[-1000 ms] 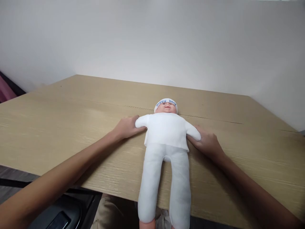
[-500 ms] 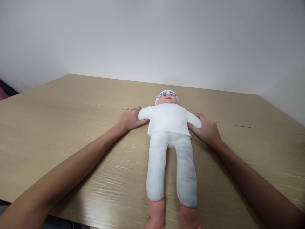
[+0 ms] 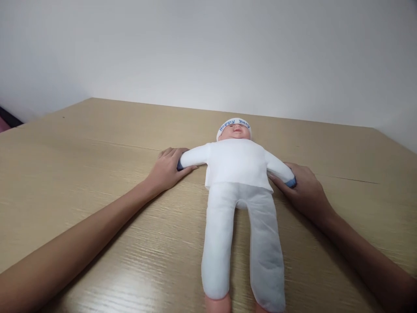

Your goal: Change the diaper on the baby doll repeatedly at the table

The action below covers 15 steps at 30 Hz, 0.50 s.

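Note:
A baby doll in a white top and white trousers lies on its back, head away from me. Its white cap carries blue lettering that starts "Happy". My left hand is closed around the end of the doll's sleeve on the left, thumb below it. On the other side my right hand grips the opposite sleeve, thumb along its underside. A blue cuff edge shows at both sleeve ends. The doll's hands are hidden, and its feet run out of view at the bottom.
The doll rests on a light wood-grain table with a thin seam across it. A pale wall stands behind the table's far edge. Something dark and pinkish shows at the far left.
Both my hands have moved outward, and the doll's arms look longer, with blue cuff edges now showing. The doll appears slightly larger and further right in view.

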### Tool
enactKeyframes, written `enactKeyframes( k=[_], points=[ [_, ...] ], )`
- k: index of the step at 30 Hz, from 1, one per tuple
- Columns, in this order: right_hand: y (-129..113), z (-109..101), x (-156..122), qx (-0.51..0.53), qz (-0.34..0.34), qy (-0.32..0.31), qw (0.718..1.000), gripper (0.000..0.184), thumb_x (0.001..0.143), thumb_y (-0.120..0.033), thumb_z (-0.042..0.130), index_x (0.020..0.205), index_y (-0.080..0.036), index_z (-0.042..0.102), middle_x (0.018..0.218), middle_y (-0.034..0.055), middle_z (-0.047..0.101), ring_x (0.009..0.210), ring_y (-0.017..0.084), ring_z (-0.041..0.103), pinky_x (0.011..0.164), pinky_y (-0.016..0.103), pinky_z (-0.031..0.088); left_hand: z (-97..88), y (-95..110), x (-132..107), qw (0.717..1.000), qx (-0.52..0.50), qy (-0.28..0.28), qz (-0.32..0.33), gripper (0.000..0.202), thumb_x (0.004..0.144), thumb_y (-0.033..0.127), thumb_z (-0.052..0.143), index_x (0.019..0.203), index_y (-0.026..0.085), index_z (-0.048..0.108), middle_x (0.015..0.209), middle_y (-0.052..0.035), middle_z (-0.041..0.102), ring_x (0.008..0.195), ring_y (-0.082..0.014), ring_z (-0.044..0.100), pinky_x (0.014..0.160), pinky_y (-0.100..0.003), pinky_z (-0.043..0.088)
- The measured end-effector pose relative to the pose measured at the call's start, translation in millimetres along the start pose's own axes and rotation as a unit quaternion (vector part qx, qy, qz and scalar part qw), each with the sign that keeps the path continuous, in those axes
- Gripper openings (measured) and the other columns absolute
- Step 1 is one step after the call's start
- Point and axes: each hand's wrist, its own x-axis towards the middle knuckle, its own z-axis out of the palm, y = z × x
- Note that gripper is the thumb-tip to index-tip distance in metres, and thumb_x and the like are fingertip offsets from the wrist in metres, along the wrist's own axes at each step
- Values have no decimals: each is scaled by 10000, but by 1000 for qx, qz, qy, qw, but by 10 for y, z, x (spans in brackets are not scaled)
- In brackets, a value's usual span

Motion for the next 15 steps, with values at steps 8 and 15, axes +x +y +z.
enactKeyframes(
  k=[8,15],
  points=[
    [80,42,118,21,22,-20,999,584,1022,-719,602,1340,-244,723,1288,155,808,1151,421,726,999,548,566,36,-93,140,999,-39,-12,-23,737,1024,779,610,1524,238,612,1498,-134,732,1366,-404,622,1209,-562,441],
    [230,-111,-85,22,15,-45,999,617,1035,-687,570,1422,-225,702,1315,178,804,1167,429,727,1000,549,557,-135,-253,-106,997,-71,-13,-23,699,1063,679,598,1570,198,582,1501,-164,721,1353,-367,659,1148,-509,523]
  ],
)
